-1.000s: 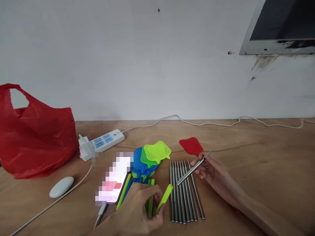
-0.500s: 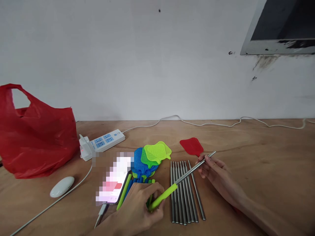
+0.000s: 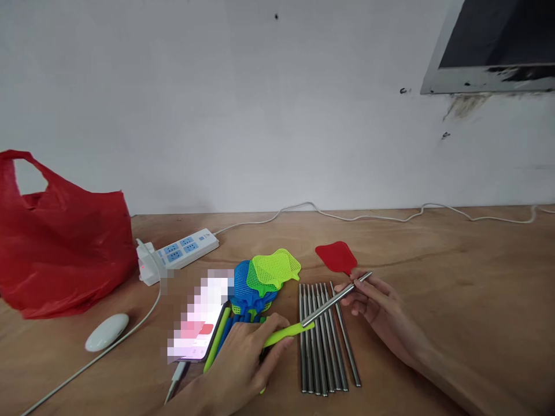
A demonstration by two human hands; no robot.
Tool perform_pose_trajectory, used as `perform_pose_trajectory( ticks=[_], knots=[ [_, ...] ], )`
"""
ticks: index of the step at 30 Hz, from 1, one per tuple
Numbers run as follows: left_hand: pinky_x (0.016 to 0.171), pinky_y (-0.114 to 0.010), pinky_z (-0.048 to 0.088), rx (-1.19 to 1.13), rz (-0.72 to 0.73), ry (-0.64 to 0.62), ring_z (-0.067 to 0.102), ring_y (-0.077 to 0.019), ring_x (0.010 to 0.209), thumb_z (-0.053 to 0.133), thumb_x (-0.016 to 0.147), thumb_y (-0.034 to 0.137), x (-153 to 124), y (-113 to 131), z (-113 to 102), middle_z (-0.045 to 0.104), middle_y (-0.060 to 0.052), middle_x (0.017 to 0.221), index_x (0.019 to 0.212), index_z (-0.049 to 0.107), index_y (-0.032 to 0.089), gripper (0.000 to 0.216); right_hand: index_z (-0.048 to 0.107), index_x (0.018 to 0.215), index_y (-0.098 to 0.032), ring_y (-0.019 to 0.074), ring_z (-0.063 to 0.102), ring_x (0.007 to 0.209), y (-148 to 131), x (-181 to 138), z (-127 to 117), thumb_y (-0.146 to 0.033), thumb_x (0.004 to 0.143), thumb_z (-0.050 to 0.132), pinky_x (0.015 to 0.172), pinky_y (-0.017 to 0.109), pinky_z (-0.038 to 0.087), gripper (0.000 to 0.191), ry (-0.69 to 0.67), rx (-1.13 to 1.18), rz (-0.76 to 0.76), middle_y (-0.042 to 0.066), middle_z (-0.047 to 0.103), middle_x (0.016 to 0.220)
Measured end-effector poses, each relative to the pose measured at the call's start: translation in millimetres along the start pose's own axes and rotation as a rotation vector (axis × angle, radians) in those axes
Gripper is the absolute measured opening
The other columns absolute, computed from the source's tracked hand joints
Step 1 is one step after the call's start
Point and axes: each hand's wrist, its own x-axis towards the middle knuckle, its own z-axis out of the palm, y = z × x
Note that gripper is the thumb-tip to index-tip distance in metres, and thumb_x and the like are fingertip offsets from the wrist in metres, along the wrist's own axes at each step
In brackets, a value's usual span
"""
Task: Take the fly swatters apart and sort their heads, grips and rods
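A yellow-green handle sleeve (image 3: pixel 287 333) is pinched between the thumb and fingers of my left hand (image 3: pixel 243 358). My right hand (image 3: pixel 384 315) grips a metal rod (image 3: pixel 332 301) near its far end. The rod's lower end meets the sleeve close to its tip, and the two are at an angle; I cannot tell whether the rod is inside. Below them lies a row of several metal rods (image 3: pixel 318 352). Behind my right fingers is a red fly swatter head (image 3: pixel 337 256). Mesh swatter heads (image 3: pixel 277 270) in yellow-green, green and blue are piled beyond my left hand, with more sleeves (image 3: pixel 219 339) partly hidden.
A lit phone (image 3: pixel 200 323), partly blurred out, lies left of the sleeves with a cable plugged in. Further left are a white mouse (image 3: pixel 107 332), a power strip (image 3: pixel 188 248) and a red plastic bag (image 3: pixel 69 242). A white cord (image 3: pixel 368 218) runs along the wall.
The rod and sleeve were nearly in line and now meet at an angle. The sleeve has tilted flatter, and my right hand has shifted slightly left.
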Motion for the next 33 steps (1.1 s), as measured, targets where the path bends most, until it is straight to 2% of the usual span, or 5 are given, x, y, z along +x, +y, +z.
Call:
perform_pose_trajectory(
  ticks=[4,16,25,29,33],
  knots=[
    [0.067,-0.031,0.043,0.007,-0.025,-0.011,0.067,-0.0207,0.074,0.037,0.105,0.038,-1,-1,1,0.071,0.003,0.087,0.109,0.054,0.027,0.021,0.073,0.083,-0.019,0.0141,0.069,0.069,3,-4,6,-0.039,0.071,0.088,0.056,0.019,0.054,0.027,-0.046,0.016,0.044,0.007,0.077,0.086],
    [0.064,-0.030,0.044,0.038,-0.009,0.037,0.064,-0.0195,0.068,0.032,0.106,0.038,-3,-4,1,0.070,0.001,0.085,0.111,0.049,0.026,0.022,0.078,0.079,-0.019,0.0112,0.066,0.066,0,5,-4,-0.042,0.059,0.093,0.057,0.016,0.057,0.034,0.167,0.092,-0.001,0.003,0.076,0.081],
    [0.066,-0.031,0.044,0.049,0.007,-0.005,0.066,-0.0213,0.073,0.029,0.106,0.038,-1,-3,3,0.071,-0.001,0.090,0.111,0.047,0.026,0.023,0.079,0.077,-0.018,0.0126,0.068,0.071,6,1,3,-0.042,0.061,0.092,0.060,0.018,0.056,0.031,0.005,-0.028,0.064,0.004,0.074,0.081],
    [0.065,-0.032,0.043,0.055,0.000,-0.066,0.066,-0.0222,0.074,0.030,0.105,0.035,-2,-1,1,0.071,-0.001,0.094,0.115,0.047,0.026,0.021,0.079,0.074,-0.017,0.0075,0.059,0.058,9,0,4,-0.040,0.054,0.096,0.052,0.016,0.051,0.035,-0.031,-0.096,0.071,-0.001,0.067,0.067],
    [0.066,-0.031,0.043,0.075,0.005,-0.088,0.065,-0.0224,0.074,0.029,0.106,0.036,-4,0,0,0.071,-0.002,0.095,0.115,0.047,0.026,0.023,0.081,0.076,-0.018,0.0066,0.057,0.055,6,-2,0,-0.041,0.058,0.094,0.050,0.015,0.047,0.032,-0.086,-0.151,0.082,0.000,0.068,0.062]
  ],
)
